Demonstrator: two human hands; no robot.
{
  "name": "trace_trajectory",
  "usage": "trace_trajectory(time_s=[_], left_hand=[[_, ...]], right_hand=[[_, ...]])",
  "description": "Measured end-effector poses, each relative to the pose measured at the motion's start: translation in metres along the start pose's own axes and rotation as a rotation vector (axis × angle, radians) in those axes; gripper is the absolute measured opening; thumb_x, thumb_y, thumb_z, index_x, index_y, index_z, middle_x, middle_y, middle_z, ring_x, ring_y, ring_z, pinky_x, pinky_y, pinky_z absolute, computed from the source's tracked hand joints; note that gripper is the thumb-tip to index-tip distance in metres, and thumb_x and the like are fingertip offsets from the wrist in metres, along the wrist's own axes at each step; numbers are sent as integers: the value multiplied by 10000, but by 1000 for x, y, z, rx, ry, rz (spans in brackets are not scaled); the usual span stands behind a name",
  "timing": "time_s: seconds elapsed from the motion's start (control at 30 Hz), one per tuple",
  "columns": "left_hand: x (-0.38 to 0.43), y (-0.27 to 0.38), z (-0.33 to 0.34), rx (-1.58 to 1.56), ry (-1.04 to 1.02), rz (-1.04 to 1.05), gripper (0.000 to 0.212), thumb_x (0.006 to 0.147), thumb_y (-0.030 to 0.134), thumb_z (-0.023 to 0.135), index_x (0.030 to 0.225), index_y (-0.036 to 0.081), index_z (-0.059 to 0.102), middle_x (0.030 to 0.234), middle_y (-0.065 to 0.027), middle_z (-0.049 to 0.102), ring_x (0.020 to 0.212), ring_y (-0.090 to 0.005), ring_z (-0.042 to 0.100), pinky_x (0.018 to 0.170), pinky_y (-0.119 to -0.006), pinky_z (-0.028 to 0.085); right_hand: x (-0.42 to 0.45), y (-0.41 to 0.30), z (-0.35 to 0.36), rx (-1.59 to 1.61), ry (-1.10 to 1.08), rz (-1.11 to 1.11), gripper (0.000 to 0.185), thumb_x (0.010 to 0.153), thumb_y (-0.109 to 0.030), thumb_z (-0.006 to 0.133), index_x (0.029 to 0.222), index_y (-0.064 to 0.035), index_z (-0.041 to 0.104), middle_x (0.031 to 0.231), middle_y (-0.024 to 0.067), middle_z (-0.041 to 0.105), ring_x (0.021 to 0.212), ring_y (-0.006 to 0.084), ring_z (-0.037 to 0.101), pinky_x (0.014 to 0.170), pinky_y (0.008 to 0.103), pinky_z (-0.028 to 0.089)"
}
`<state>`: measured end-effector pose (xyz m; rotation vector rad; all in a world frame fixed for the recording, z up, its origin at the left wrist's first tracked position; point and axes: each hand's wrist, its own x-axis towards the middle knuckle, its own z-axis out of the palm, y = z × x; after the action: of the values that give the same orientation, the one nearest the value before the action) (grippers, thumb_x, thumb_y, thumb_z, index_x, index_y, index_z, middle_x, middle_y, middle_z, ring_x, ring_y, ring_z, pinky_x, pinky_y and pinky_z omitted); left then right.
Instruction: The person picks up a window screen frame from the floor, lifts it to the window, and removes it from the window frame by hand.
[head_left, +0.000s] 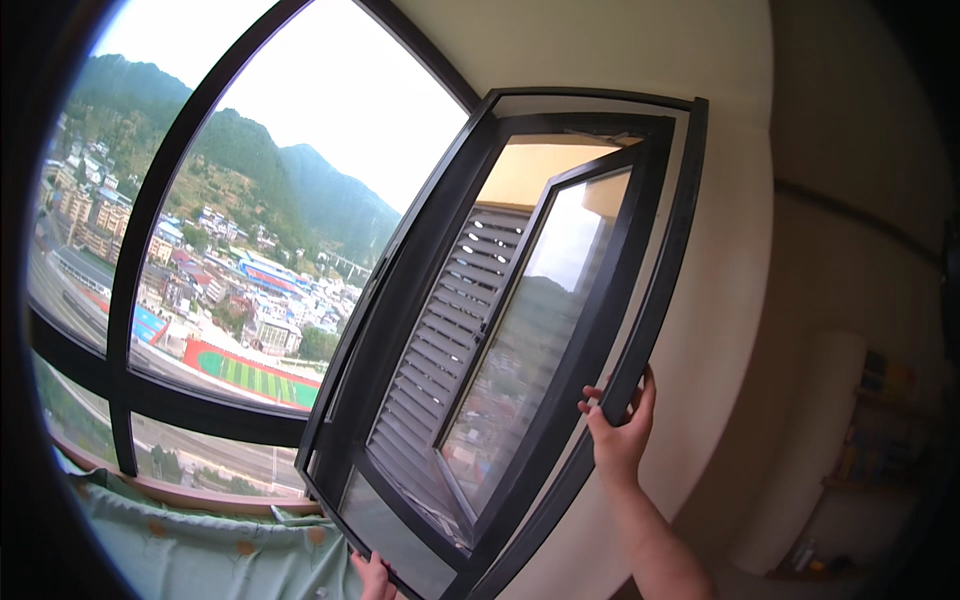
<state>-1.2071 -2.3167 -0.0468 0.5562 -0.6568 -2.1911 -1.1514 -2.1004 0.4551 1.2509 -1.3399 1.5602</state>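
Observation:
A large dark rectangular frame (679, 225), apparently a window screen frame, stands tilted in front of the window. My right hand (626, 442) grips its right rail, with the thumb and fingers on either side. Low down, my left hand (373, 576) holds the bottom rail near its left end, partly cut off by the picture's lower edge. Whether mesh spans the frame cannot be made out. Through it I see a dark casement sash (606, 281), swung outward, and grey louvre slats (442, 330) outside.
Fixed panes with dark mullions (154, 217) fill the left, overlooking a town and hills. A pale green patterned cloth (217, 551) lies below the sill (187, 495). A cream wall (720, 285) borders the frame on the right. Shelves (862, 480) with small items stand in shadow farther right.

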Motion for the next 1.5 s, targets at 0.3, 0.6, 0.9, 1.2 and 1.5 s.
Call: trace_trajectory(time_s=[0.3,0.6,0.9,1.2,1.5], left_hand=[[22,5,43,-204,24,-93,462,856,1,532,1243,164,341,795,-73,535,610,-182,533,487,-331,447],[43,-3,81,-259,-34,-45,426,863,-18,564,1269,65,465,963,-67,610,782,-195,580,584,-330,478],[66,-2,98,-70,11,-125,407,834,-17,612,1235,-3,542,1055,-77,637,951,-181,587,815,-295,459],[73,-14,93,47,-97,-66,287,844,51,646,1127,11,620,949,-47,646,854,-141,576,769,-284,454],[98,-27,89,457,-1,136,265,810,181,716,834,-39,570,768,-76,535,716,-193,503,653,-367,426]], right_hand=[[35,48,6,-111,7,-44,791,750,112,560,1456,-68,252,1169,120,500,953,214,650,825,326,554],[70,77,18,-747,115,-390,781,714,-62,620,1409,71,289,1393,266,382,1298,397,388,1098,419,313],[78,85,12,-893,41,-449,775,739,-138,631,1385,130,298,1411,310,374,1326,409,366,1128,409,283],[94,88,-10,-1233,-42,-714,793,772,-191,672,1401,105,289,1451,301,326,1356,399,337,1142,419,276],[99,101,-7,-1277,-91,-853,667,828,-201,610,1390,62,364,1492,273,281,1362,392,340,1115,394,325]])
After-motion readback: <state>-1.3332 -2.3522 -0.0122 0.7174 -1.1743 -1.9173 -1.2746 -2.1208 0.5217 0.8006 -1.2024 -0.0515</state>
